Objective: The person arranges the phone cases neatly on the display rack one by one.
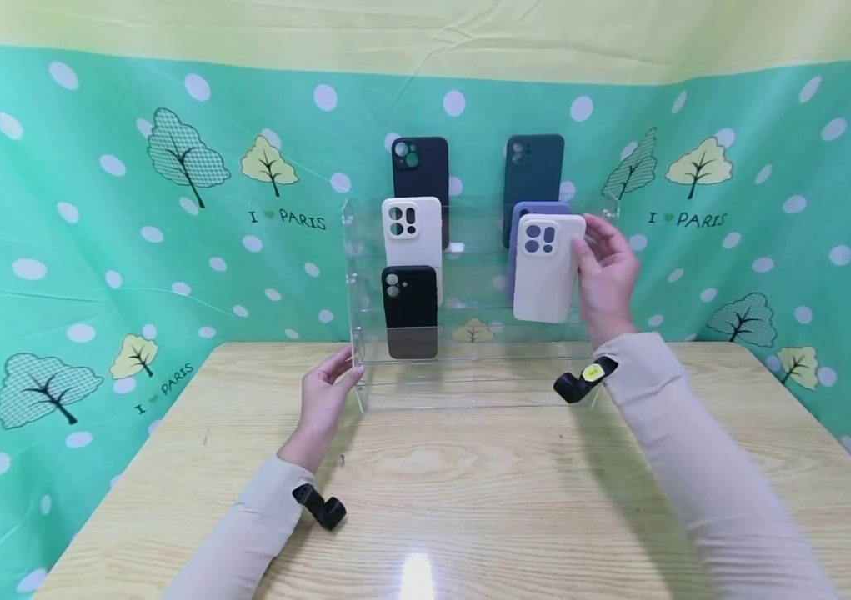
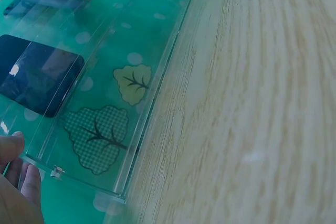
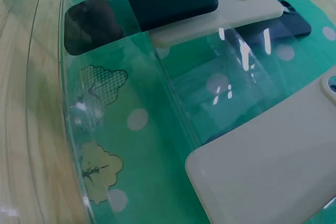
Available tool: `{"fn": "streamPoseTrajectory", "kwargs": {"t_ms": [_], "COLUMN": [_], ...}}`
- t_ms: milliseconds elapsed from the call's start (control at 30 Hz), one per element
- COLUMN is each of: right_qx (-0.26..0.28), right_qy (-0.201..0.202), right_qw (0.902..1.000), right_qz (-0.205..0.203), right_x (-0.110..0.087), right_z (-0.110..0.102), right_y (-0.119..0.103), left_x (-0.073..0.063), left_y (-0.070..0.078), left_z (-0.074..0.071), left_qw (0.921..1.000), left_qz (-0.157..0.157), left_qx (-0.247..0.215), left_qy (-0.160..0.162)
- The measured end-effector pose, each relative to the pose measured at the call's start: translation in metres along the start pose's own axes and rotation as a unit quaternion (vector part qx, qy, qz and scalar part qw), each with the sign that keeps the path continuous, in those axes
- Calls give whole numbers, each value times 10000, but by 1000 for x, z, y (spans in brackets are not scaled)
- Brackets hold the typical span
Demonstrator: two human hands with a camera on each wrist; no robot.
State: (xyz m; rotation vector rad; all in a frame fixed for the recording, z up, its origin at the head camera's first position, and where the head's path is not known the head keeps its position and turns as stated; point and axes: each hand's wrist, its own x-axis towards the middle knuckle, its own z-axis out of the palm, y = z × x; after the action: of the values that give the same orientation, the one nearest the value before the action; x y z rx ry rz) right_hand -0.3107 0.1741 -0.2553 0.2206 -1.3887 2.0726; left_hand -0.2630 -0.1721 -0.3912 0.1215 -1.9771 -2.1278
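My right hand (image 1: 608, 275) pinches a white phone case (image 1: 545, 283) at its upper right edge, thumb in front. This case stands upright before a purple phone case (image 1: 542, 207), covering most of it. Above them is a dark teal phone case (image 1: 534, 177) on the top tier of a clear acrylic display rack (image 1: 470, 398). With thumb and fingers, my left hand (image 1: 322, 400) holds the rack's left side panel near the bottom. In the rack's left column are a black phone case (image 1: 410, 302), another white phone case (image 1: 413, 246) and a dark navy phone case (image 1: 422, 177).
The rack stands on a light wooden table (image 1: 425, 467), near its back edge. Behind it hangs a green cloth (image 1: 282, 108) with dots and trees. A small black wrist camera (image 1: 320, 507) sits on my left sleeve, another wrist camera (image 1: 583, 382) on my right.
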Motion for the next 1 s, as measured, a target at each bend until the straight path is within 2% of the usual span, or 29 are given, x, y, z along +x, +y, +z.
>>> {"fn": "streamPoseTrajectory", "kwargs": {"t_ms": [333, 567, 800, 1000], "right_qx": [-655, -1023, -1051, -1416], "right_qy": [331, 646, 626, 326], "right_qw": [9963, 9889, 9845, 9771], "right_qz": [448, 864, 1260, 1554], "right_x": [-9, -14, -16, -16], "right_z": [-5, -11, -19, -23], "right_y": [12, 14, 11, 10], "left_x": [1, 2, 1, 0], "left_y": [-2, -3, -2, -3], "left_z": [0, 1, 1, 1], "left_qw": [9999, 9999, 10000, 9999], "left_qz": [97, 124, 86, 131], "left_qx": [-73, 0, 3, 54], "left_qy": [2, 58, 16, -5]}}
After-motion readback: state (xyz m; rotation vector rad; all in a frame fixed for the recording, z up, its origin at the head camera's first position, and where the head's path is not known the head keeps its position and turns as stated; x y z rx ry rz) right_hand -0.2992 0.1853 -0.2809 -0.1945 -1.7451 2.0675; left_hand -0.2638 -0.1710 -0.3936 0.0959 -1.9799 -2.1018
